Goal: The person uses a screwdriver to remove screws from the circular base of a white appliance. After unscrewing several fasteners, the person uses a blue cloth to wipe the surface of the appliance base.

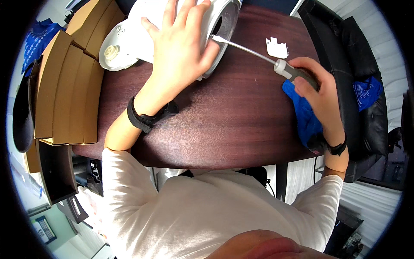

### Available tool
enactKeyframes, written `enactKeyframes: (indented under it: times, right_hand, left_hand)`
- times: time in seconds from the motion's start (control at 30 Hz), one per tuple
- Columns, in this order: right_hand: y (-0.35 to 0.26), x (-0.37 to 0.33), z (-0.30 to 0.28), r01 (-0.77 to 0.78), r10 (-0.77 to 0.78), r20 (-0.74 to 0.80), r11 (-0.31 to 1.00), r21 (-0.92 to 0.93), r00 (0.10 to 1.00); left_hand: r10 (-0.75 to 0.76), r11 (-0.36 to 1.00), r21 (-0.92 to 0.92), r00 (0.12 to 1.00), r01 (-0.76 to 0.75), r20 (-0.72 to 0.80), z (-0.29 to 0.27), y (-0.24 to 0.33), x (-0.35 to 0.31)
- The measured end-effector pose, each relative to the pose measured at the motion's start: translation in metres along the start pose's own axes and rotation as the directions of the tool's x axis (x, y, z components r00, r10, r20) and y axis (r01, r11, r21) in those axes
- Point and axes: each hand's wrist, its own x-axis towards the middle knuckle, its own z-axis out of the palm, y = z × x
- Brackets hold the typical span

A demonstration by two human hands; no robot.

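Left hand [179, 49] splayed on white housing [144, 46], right hand [321, 88] grasping screwdriver [281, 67]; boxes [64, 90] stand leftward, blue cloth [303, 114], apparently, by right wrist.

An office is suggested (though a home study cannot be ruled out): a dark wood-grain desk [224, 134] is flanked by a black leather-look sofa [358, 45] and brown cardboard boxes [67, 97].
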Motion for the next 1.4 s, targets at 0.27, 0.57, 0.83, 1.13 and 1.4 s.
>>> enactKeyframes:
  times: [0.27,0.57,0.83,1.13,1.4]
  right_hand:
    - [-0.006,-0.004,0.009,-0.365,0.326,0.213,0.533,0.763,0.921]
    - [-0.010,-0.001,0.006,0.043,-0.054,-0.087,0.991,-0.126,0.995]
    - [-0.001,-0.014,0.014,0.340,-0.342,0.052,0.881,-0.328,0.938]
    - [0.005,-0.016,0.013,-0.238,0.224,0.094,0.804,0.544,0.970]
    - [-0.002,-0.004,0.006,-0.366,0.299,0.213,0.723,0.585,0.930]
  left_hand:
    - [-0.007,1.000,-0.016,1.000,0.007,-0.015,0.002,0.001,0.000]
    - [-0.002,1.000,0.006,1.000,0.002,-0.024,0.003,0.001,0.000]
    - [-0.005,1.000,0.011,1.000,0.005,-0.017,0.004,-0.003,0.001]
    - [-0.004,1.000,-0.008,1.000,0.003,-0.025,0.003,-0.002,0.001]
    - [-0.001,1.000,0.002,1.000,0.001,-0.030,0.003,-0.002,0.000]
